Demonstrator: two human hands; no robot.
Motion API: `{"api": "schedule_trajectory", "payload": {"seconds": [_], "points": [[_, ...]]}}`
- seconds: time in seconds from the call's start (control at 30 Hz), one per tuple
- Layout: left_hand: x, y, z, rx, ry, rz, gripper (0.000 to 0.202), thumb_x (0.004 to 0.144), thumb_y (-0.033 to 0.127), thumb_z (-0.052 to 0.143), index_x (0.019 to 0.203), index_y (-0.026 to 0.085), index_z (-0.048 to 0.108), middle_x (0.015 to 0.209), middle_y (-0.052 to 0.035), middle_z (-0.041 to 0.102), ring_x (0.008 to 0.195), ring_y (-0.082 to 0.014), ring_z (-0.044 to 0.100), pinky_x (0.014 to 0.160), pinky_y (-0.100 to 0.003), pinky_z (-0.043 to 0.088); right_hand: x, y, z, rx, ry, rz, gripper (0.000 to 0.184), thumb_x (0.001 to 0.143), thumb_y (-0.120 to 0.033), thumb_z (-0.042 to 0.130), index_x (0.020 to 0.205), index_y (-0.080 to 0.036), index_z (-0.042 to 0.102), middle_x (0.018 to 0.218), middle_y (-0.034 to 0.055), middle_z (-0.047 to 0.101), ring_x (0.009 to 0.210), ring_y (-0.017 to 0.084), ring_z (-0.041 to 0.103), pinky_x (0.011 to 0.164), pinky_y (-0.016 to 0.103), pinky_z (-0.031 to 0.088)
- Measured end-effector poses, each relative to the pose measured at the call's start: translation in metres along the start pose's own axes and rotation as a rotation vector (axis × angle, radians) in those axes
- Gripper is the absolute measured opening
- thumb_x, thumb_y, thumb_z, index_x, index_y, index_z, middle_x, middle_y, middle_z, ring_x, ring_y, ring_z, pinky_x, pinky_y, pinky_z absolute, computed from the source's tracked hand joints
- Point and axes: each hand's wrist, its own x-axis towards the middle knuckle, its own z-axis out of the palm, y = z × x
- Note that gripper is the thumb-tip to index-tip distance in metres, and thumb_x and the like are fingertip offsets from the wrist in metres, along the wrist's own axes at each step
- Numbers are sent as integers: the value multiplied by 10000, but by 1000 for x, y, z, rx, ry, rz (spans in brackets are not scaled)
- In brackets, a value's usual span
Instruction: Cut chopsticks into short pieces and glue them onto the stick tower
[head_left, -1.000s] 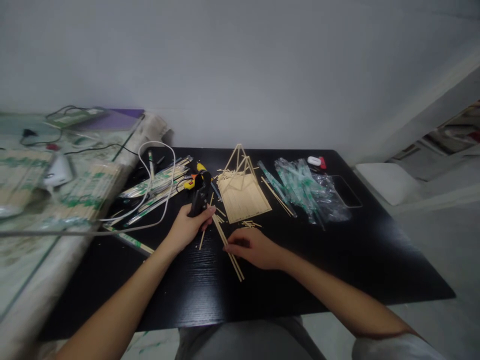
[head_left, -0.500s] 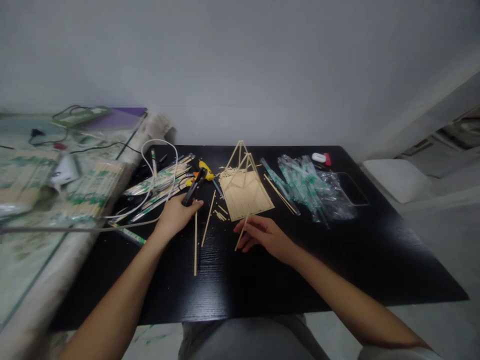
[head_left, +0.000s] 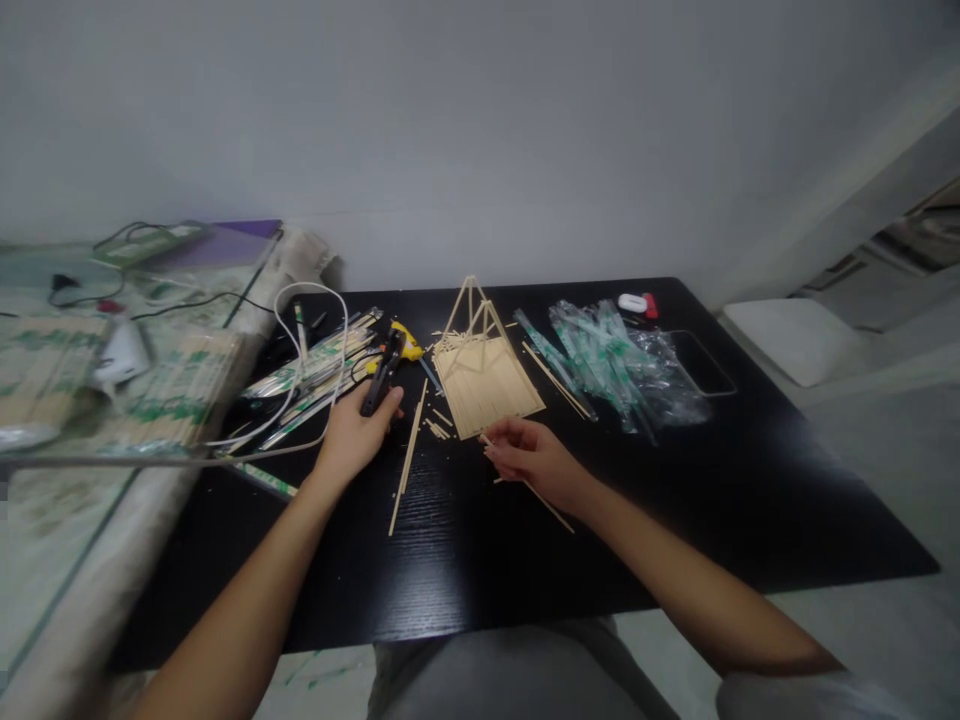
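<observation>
My left hand (head_left: pixel 358 430) is closed around a black hand tool (head_left: pixel 384 375), which points away from me; its exact kind is unclear. My right hand (head_left: pixel 534 462) pinches a thin wooden stick (head_left: pixel 553 512) that slants under the palm toward me. Just beyond this hand lies a flat panel of sticks (head_left: pixel 495 390), with a peaked stick frame (head_left: pixel 471 310) standing on it. Two loose sticks (head_left: pixel 406 475) lie between my hands, touching or nearly so. Short cut pieces (head_left: pixel 438 428) are scattered beside the panel.
A yellow glue gun (head_left: pixel 406 341) lies behind my left hand. Packaged sticks (head_left: pixel 315 360) and a white cable (head_left: pixel 346 330) are at left. Crumpled plastic wrappers (head_left: pixel 600 350), a phone (head_left: pixel 703 362) and a white case (head_left: pixel 632 302) lie at right.
The stick at my left hand has dropped to the table beside another. The stick in my right hand has turned and now points toward my right forearm.
</observation>
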Motion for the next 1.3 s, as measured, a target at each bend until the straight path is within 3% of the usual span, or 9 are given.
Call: {"api": "schedule_trajectory", "payload": {"seconds": [0.13, 0.33, 0.67, 0.87, 1.3], "points": [[-19, 16, 8, 149, -82, 180, 291, 927, 474, 570, 890, 195, 645, 704, 17, 668, 634, -155, 609, 628, -246, 443, 0, -3, 3, -36, 65, 7, 383, 666, -425, 897, 800, -158, 658, 688, -34, 605, 507, 42, 447, 450, 175, 302], [-39, 23, 23, 322, -264, 389, 187, 922, 290, 568, 1087, 216, 613, 965, -46, 734, 865, -226, 703, 787, -328, 504, -5, -11, 9, -117, 81, -52, 368, 775, -498, 808, 903, -169, 704, 701, -19, 613, 463, 44, 441, 398, 182, 238], [-47, 24, 28, 238, -291, 428, 215, 937, 257, 559, 1145, 209, 590, 1005, -49, 712, 877, -201, 682, 806, -328, 513, -8, -30, 18, -354, 83, -240, 362, 849, -512, 730, 793, -162, 657, 665, -7, 628, 462, 58, 431, 425, 207, 308], [-47, 24, 27, 240, -266, 409, 219, 922, 241, 567, 1137, 205, 592, 1001, -53, 718, 888, -211, 688, 796, -329, 515, -4, -32, 23, -381, 75, -248, 359, 849, -497, 728, 743, -164, 646, 590, -33, 554, 467, 61, 400, 434, 208, 293], [-49, 23, 29, 253, -282, 409, 183, 938, 262, 561, 1108, 205, 594, 945, -49, 717, 817, -199, 689, 747, -318, 514, -2, -22, 19, -356, 105, -254, 339, 841, -487, 739, 777, -161, 673, 656, -8, 626, 468, 62, 415, 435, 217, 295]]}}
